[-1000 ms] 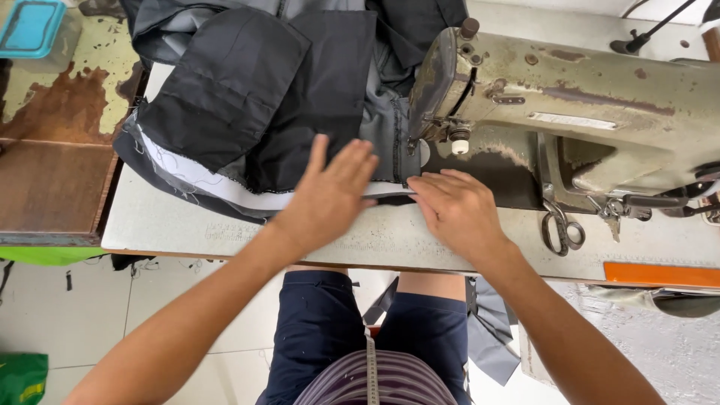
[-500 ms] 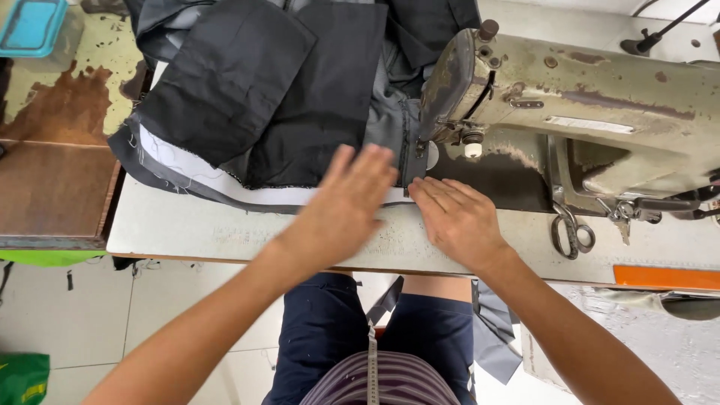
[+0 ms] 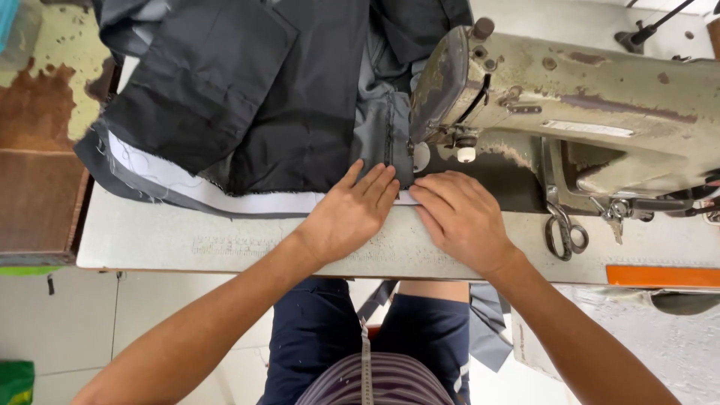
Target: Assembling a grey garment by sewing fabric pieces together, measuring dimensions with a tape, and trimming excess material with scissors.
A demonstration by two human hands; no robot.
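A dark grey and black garment (image 3: pixel 255 105) with a white lining strip lies spread over the sewing table (image 3: pixel 187 240), its grey seam edge running under the needle of an old beige sewing machine (image 3: pixel 570 112). My left hand (image 3: pixel 352 214) lies flat, fingers together, pressing the fabric edge just in front of the needle. My right hand (image 3: pixel 461 217) rests flat beside it, fingertips on the white strip below the presser foot. Neither hand grips anything.
Scissors (image 3: pixel 564 232) lie on the table right of my right hand, under the machine arm. An orange strip (image 3: pixel 660 276) runs along the table's right front edge. A rusty worn surface (image 3: pixel 37 142) adjoins on the left. A measuring tape hangs at my chest.
My left hand has come down from a raised, spread position and now lies flat on the fabric beside the needle. The right hand has stayed in place. The view has shifted slightly.
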